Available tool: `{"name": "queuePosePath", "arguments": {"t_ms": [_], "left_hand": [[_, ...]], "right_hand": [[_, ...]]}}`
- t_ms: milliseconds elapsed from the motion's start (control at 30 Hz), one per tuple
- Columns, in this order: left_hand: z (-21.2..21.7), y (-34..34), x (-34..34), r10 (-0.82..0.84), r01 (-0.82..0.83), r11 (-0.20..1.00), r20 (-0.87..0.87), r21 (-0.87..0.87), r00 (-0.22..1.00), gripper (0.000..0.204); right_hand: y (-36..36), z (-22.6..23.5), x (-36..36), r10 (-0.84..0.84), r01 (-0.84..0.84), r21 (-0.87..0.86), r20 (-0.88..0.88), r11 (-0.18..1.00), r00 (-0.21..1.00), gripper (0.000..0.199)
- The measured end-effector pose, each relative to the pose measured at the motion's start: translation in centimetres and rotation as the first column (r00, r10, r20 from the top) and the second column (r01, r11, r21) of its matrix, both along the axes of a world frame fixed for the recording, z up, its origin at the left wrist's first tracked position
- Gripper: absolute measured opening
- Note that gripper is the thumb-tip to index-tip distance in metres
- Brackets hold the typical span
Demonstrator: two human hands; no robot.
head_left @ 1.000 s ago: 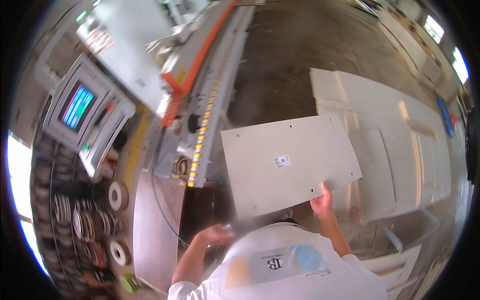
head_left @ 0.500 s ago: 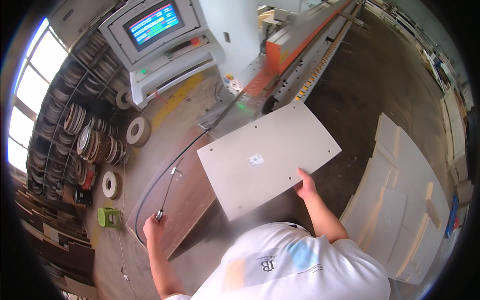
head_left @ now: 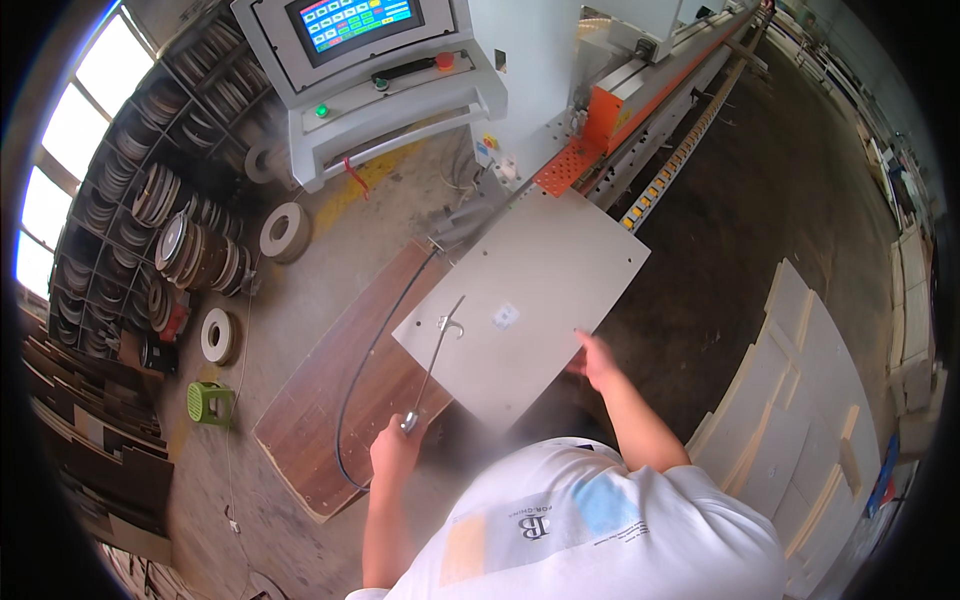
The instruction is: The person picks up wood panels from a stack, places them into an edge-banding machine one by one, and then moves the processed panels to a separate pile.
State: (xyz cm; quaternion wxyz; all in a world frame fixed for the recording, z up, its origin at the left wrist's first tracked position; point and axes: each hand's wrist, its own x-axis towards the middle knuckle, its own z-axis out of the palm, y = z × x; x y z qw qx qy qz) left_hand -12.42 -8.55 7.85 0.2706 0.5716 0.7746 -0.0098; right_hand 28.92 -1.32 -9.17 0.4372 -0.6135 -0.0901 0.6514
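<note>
A pale grey rectangular panel [head_left: 545, 290] with small holes and a square label lies before me, its far end at the machine's orange perforated plate [head_left: 572, 168]. My right hand [head_left: 597, 362] is at the panel's right edge, thumb on top and the other fingers partly hidden beneath. Closed round the handle of an air blow gun [head_left: 409, 422] is my left hand [head_left: 392, 452]. The gun's long thin nozzle reaches over the panel's left corner. A dark hose [head_left: 350, 400] curves beside it above a brown wood-grain board [head_left: 320, 425].
A control console [head_left: 395, 110] with a lit screen stands ahead on the left, beside the long orange-and-grey machine [head_left: 640, 95]. Edging rolls [head_left: 285, 232] and a green stool [head_left: 210, 402] are on the floor at left. Stacked pale boards [head_left: 790, 440] lie at right.
The panel has turned, and its far end has come up to the orange plate. My left hand has brought the air blow gun rightward, over the panel's left corner. The view has shifted slightly.
</note>
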Motion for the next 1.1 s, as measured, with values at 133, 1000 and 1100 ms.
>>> {"name": "queuePosePath", "arguments": {"t_ms": [133,1000,1100], "left_hand": [[1.0,0.1,0.3,-0.324,0.325,0.931,0.033,-0.168,0.945,0.045],[4.5,-0.4,7.8,-0.155,0.140,0.957,-0.039,-0.254,0.987,0.042],[3.8,1.6,6.2,-0.040,0.036,0.973,-0.014,-0.226,0.999,0.042]], "right_hand": [[-2.2,0.1,-1.8,0.277,-0.272,-0.054,0.236,0.961,0.931,0.046],[11.0,0.1,11.0,-0.051,0.024,0.080,0.359,0.997,0.932,0.035],[12.1,-0.3,12.6,-0.113,0.083,0.097,0.363,0.992,0.925,0.031]]}}
